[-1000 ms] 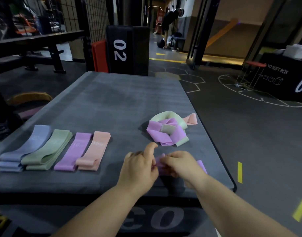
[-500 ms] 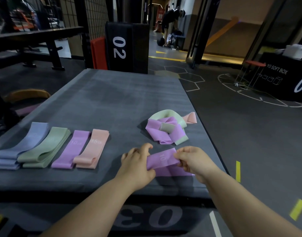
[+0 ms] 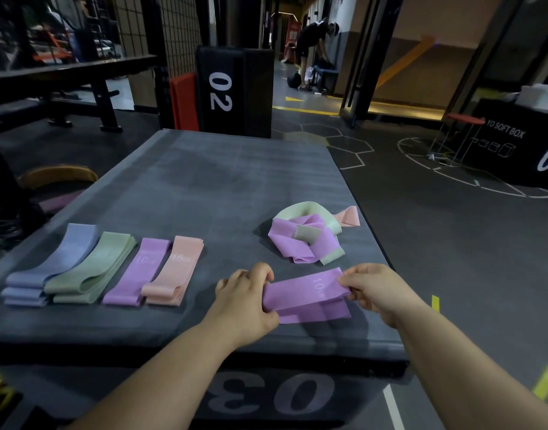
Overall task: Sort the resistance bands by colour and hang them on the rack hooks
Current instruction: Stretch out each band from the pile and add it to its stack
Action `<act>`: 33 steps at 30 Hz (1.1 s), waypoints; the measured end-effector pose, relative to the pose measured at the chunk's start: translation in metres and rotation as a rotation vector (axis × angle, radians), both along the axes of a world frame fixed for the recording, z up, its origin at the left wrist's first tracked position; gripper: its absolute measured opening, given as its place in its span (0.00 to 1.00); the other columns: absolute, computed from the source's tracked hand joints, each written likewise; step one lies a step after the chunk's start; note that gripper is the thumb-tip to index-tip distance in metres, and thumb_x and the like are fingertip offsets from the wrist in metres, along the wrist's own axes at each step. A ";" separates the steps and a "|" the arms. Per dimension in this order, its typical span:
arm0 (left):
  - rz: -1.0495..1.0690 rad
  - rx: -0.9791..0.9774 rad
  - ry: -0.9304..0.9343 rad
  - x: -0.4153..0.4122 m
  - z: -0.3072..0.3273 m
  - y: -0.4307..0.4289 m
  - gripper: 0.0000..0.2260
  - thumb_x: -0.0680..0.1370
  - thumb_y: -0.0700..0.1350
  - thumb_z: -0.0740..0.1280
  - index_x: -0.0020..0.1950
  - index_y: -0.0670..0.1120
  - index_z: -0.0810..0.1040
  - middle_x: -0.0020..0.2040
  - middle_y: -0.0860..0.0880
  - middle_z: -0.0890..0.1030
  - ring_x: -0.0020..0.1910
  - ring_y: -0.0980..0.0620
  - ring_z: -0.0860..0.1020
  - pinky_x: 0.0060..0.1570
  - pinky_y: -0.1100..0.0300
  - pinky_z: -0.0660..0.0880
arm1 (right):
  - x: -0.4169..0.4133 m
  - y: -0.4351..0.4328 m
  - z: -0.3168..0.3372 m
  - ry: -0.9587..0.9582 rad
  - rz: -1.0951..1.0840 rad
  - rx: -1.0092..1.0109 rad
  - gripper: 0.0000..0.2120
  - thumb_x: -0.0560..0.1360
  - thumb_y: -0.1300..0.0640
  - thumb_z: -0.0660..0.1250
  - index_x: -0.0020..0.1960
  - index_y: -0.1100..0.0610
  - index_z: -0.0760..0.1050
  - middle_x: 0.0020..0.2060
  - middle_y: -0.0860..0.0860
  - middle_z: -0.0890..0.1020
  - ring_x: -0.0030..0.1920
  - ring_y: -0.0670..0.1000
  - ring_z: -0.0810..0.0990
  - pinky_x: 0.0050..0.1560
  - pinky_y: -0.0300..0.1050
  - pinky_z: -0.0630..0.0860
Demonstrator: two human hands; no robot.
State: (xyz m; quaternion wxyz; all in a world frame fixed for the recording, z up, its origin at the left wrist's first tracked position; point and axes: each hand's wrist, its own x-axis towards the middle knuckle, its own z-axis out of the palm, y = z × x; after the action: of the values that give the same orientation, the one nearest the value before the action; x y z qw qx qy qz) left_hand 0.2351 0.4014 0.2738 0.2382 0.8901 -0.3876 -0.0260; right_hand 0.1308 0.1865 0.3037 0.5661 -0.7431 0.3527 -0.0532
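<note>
A purple band [image 3: 303, 291] marked "10" is stretched flat between my hands, just above the grey soft box top [image 3: 223, 187]. My left hand [image 3: 246, 297] pinches its left end and my right hand [image 3: 375, 288] pinches its right end. A tangled pile of purple, pale green and peach bands [image 3: 306, 237] lies just beyond it. At the left, folded bands lie side by side: blue [image 3: 54, 263], green [image 3: 94, 268], purple [image 3: 139, 271] and peach [image 3: 175, 271]. No rack hooks are in view.
The box's right edge [image 3: 372, 231] drops to the dark gym floor. A tall black "02" box [image 3: 232, 91] stands behind, with a bench frame [image 3: 64, 88] at the far left. A person [image 3: 313, 48] bends over in the far corridor. A black soft box [image 3: 520, 144] sits far right.
My hands have drawn apart and pulled the crumpled purple band out flat, so its "10" mark now shows. The other bands have not moved.
</note>
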 end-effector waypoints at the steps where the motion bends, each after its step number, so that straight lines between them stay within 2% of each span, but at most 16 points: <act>1: -0.005 0.006 0.007 0.000 0.000 0.001 0.20 0.71 0.52 0.67 0.58 0.53 0.62 0.55 0.55 0.71 0.61 0.52 0.66 0.56 0.56 0.60 | -0.001 -0.002 -0.001 0.015 0.006 -0.016 0.04 0.73 0.63 0.68 0.40 0.60 0.79 0.27 0.52 0.78 0.31 0.50 0.70 0.31 0.40 0.64; 3: -0.014 0.030 0.019 0.000 0.000 0.002 0.19 0.71 0.52 0.67 0.56 0.53 0.61 0.53 0.55 0.72 0.59 0.52 0.67 0.56 0.56 0.61 | -0.003 -0.003 -0.005 0.049 0.020 -0.049 0.05 0.73 0.63 0.69 0.39 0.59 0.79 0.26 0.52 0.78 0.31 0.51 0.69 0.30 0.40 0.64; 7: -0.024 0.059 0.026 -0.001 0.001 0.002 0.17 0.71 0.52 0.67 0.54 0.53 0.63 0.50 0.55 0.71 0.57 0.51 0.68 0.56 0.54 0.65 | -0.002 -0.002 -0.013 0.100 0.026 -0.141 0.07 0.73 0.63 0.68 0.36 0.58 0.77 0.25 0.51 0.76 0.23 0.47 0.67 0.23 0.35 0.64; 10: -0.035 0.069 0.029 -0.001 0.001 0.002 0.16 0.71 0.52 0.67 0.54 0.53 0.64 0.48 0.55 0.69 0.56 0.51 0.68 0.57 0.54 0.65 | -0.003 -0.005 -0.014 0.136 0.021 -0.208 0.07 0.72 0.62 0.69 0.35 0.58 0.77 0.24 0.51 0.76 0.21 0.44 0.69 0.24 0.35 0.66; 14: -0.045 0.078 0.044 0.002 -0.003 0.003 0.14 0.71 0.53 0.68 0.52 0.55 0.66 0.52 0.58 0.70 0.59 0.53 0.67 0.57 0.56 0.64 | -0.005 -0.006 -0.016 0.232 0.083 -0.282 0.07 0.72 0.60 0.69 0.35 0.57 0.77 0.24 0.49 0.77 0.26 0.47 0.71 0.29 0.39 0.68; 18: -0.043 0.106 0.073 0.004 -0.004 0.003 0.16 0.70 0.59 0.69 0.52 0.57 0.68 0.56 0.60 0.72 0.59 0.55 0.66 0.59 0.56 0.64 | -0.003 -0.005 -0.019 0.301 0.105 -0.450 0.07 0.70 0.57 0.70 0.34 0.54 0.77 0.27 0.48 0.80 0.33 0.51 0.77 0.40 0.45 0.76; 21: -0.031 0.080 0.099 0.005 -0.003 0.001 0.16 0.72 0.63 0.67 0.54 0.57 0.71 0.55 0.61 0.73 0.58 0.55 0.67 0.57 0.56 0.64 | -0.003 -0.003 -0.017 0.349 0.134 -0.551 0.04 0.70 0.55 0.69 0.37 0.53 0.77 0.31 0.47 0.80 0.37 0.51 0.78 0.43 0.43 0.76; 25: 0.020 0.001 0.115 0.010 -0.006 0.001 0.09 0.76 0.55 0.65 0.54 0.56 0.72 0.51 0.61 0.77 0.57 0.54 0.72 0.57 0.55 0.67 | -0.004 -0.001 -0.013 0.365 0.147 -0.567 0.05 0.70 0.52 0.71 0.38 0.51 0.76 0.34 0.46 0.81 0.41 0.51 0.80 0.44 0.42 0.76; 28: 0.039 -0.006 0.108 0.012 -0.007 0.001 0.08 0.76 0.51 0.66 0.55 0.55 0.73 0.48 0.61 0.76 0.55 0.55 0.73 0.57 0.56 0.69 | -0.004 0.001 -0.010 0.371 0.159 -0.573 0.06 0.71 0.51 0.72 0.38 0.49 0.76 0.35 0.46 0.81 0.41 0.50 0.80 0.44 0.42 0.76; 33: 0.056 -0.008 0.077 0.011 -0.009 0.000 0.09 0.76 0.48 0.66 0.55 0.55 0.73 0.49 0.60 0.78 0.53 0.55 0.73 0.56 0.57 0.70 | -0.005 0.004 -0.006 0.382 0.147 -0.567 0.08 0.70 0.52 0.73 0.34 0.51 0.77 0.32 0.47 0.81 0.37 0.49 0.79 0.41 0.42 0.76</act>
State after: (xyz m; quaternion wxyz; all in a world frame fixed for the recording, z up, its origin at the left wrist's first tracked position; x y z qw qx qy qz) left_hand 0.2459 0.4018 0.2652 0.2572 0.8980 -0.3532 -0.0517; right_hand 0.1254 0.1906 0.2974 0.2632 -0.8907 0.3692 0.0318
